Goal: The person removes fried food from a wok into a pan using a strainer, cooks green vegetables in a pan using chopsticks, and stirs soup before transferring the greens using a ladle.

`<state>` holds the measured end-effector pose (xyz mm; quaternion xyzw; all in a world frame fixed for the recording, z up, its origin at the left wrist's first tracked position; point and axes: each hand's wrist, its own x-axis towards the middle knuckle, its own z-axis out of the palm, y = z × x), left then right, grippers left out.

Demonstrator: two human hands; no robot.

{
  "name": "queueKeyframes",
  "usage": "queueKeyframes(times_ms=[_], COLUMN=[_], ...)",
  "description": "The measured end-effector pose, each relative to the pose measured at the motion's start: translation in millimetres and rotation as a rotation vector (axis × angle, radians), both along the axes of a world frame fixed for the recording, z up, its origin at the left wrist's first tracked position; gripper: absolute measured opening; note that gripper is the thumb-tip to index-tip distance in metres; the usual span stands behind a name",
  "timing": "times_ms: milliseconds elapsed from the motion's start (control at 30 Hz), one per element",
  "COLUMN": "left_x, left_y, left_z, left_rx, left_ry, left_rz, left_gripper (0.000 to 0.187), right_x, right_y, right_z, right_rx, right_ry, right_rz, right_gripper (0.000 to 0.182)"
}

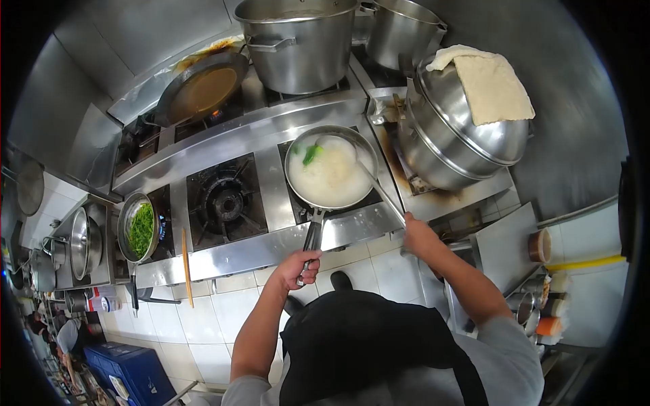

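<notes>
The person wears a grey short-sleeved shirt point(514, 352) under a black apron point(359, 345) with a strap over the right shoulder. Both forearms are bare. One dark shoe point(340, 280) shows below.

No text, label, brand, number or sign can be read anywhere here; the small containers at the edges are too blurred to make out.

At the top of the frame stands a tall steel stockpot point(298, 42). Upper right, a cream cloth point(492, 84) lies on a domed steel steamer lid point(467, 128). Lower left, a small pan of greens point(139, 229) sits beside a wooden chopstick point(187, 266).
</notes>
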<state>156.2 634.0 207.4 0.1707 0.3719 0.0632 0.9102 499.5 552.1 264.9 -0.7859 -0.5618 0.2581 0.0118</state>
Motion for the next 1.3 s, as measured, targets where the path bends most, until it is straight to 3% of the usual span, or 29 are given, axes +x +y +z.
queueKeyframes(times_ms=[167, 267, 333, 367, 433, 533, 767, 933, 1167, 1300], left_x=[7, 4, 2, 3, 4, 6, 5, 7, 7, 7], left_y=[-8, -6, -10, -10, -12, -12, -14, -14, -14, -14], left_z=[7, -4, -7, -6, -4, -4, -3, -1, 2, 1], left_rx=[0.013, -0.006, -0.037, -0.038, -0.036, -0.023, -0.016, -0.016, 0.015, 0.014], left_ry=[0.017, -0.015, -0.043, -0.057, -0.071, -0.074, -0.064, -0.044, -0.015, -0.007], left_rz=[0.057, 0.071, 0.078, 0.087, 0.099, 0.099, 0.123, 0.134, 0.096, 0.094], left_gripper=[0.037, 0.032, 0.026, 0.026, 0.026, 0.026, 0.026, 0.026, 0.034, 0.036], right_x=[-14, -29, -46, -44, -35, -27, -20, -12, -5, -3], right_y=[-25, -30, -22, -20, -17, -18, -32, -40, -39, -38], right_z=[-2, 32, 67, 65, 57, 56, 57, 60, 51, 55], right_rx=[-0.038, -0.132, -0.334, -0.331, -0.365, -0.402, -0.319, -0.231, -0.216, -0.173], right_ry=[0.087, 0.228, 0.413, 0.410, 0.735, 0.933, 0.922, 0.725, 0.866, 0.694], right_rz=[0.040, 0.066, -0.084, -0.076, -0.171, -0.247, -0.273, -0.231, -0.321, -0.252], right_gripper=[0.036, 0.036, 0.027, 0.027, 0.016, 0.012, 0.013, 0.012, 0.012, 0.012])
